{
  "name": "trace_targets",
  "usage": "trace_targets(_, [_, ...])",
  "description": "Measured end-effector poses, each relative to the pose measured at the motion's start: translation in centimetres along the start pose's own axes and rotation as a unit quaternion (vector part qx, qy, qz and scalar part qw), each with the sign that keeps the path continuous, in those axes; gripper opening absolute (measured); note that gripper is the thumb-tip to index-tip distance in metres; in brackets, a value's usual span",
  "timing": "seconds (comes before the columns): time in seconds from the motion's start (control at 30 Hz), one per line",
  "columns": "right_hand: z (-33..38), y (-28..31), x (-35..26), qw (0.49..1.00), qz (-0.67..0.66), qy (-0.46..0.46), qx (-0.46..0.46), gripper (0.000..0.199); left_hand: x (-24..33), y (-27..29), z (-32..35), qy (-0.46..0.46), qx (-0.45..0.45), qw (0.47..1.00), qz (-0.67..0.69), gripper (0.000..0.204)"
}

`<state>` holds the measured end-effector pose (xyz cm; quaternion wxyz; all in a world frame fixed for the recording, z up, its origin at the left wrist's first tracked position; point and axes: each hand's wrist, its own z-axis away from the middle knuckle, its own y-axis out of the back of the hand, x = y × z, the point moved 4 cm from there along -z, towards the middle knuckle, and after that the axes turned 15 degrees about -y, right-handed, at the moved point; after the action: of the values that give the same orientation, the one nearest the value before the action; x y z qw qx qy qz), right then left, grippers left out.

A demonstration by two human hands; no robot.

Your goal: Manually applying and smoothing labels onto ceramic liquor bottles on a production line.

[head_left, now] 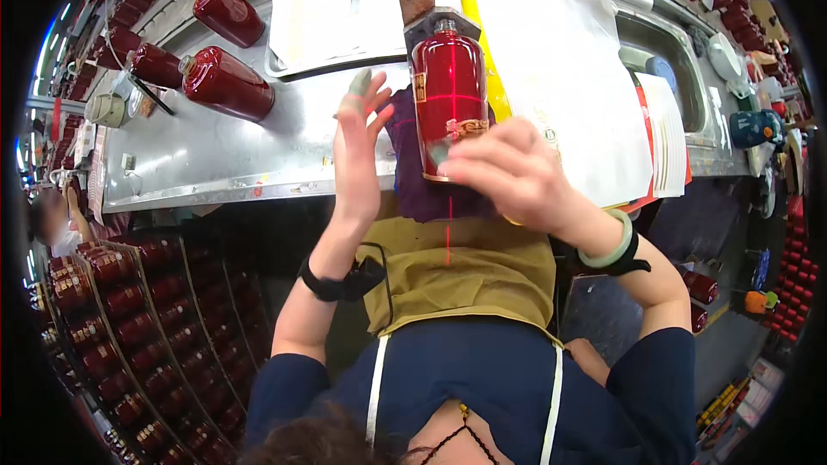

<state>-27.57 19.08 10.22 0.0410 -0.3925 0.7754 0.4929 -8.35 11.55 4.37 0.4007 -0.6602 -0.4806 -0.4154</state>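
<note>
Bare left hand (pixel 357 151) released, fingers spread, at eight o'clock of glossy red gold-labelled bottle (pixel 448 69), over dark purple cloth (pixel 420 201). Bare right hand (pixel 521 176) at four o'clock, fingertips by bottle's base; cannot tell if grasping.

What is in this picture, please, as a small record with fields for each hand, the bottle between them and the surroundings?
Left hand: open, raised left of the bottle, nothing visible in it
Right hand: fingers at the bottle's near end; exact grip unclear
Bottle: glossy dark red, neck pointing away from the person
Light: red crossing lines on the bottle
Around: purple cloth below; more red bottles at left; white paper at right
</note>
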Motion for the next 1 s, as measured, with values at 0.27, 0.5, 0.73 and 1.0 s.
trace_targets(0.27, [-3.8, 2.2, 3.6, 0.975, 0.107, -0.076, 0.177, 0.024, 1.2, -2.0, 5.7, -0.191, -0.129, 0.942, -0.245, 0.122])
trace_targets(0.5, [-1.4, 3.6, 4.0, 0.956, 0.017, -0.195, 0.218, 0.025, 2.0, -4.2, 4.1, -0.254, -0.111, 0.873, -0.401, 0.081])
trace_targets(0.73, [-2.1, 5.2, 5.1, 0.942, -0.015, -0.244, 0.229, 0.024, 0.4, -2.1, 3.7, -0.242, -0.079, 0.919, -0.300, 0.078])
trace_targets(1.0, [0.7, 5.7, 5.2, 0.928, -0.020, -0.293, 0.229, 0.023, 2.5, -4.4, 5.0, -0.260, -0.112, 0.890, -0.356, 0.057])
